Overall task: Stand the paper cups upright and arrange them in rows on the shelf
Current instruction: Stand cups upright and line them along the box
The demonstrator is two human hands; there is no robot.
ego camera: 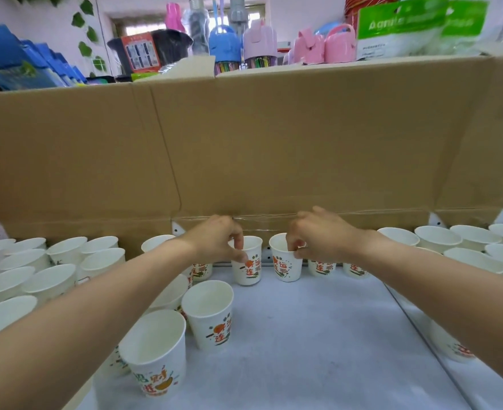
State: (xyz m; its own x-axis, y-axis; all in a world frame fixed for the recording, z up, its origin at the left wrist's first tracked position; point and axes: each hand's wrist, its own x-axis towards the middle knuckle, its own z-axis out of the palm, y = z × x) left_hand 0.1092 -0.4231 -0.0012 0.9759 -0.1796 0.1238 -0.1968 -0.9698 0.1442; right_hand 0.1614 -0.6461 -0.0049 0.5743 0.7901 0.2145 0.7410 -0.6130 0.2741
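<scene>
Pinching rims, the left hand (pixel 219 238) held one printed paper cup (pixel 248 267) and the right hand (pixel 318 236) another (pixel 285 266) — both upright at the back of the grey shelf (pixel 318 335), against a cardboard sheet (pixel 274 143).

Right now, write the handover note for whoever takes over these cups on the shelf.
Left hand pinches the rim of the left cup, mouth up in the back row by the cardboard.
Right hand pinches the rim of the right cup, mouth up beside it.
Done: every cup in view stands upright; the left group and the right group are packed on the shelf.
Left: I cannot tell whether the two held cups rest on the shelf yet. Release them in line, then probably bring the loose front cups into rows.
</scene>
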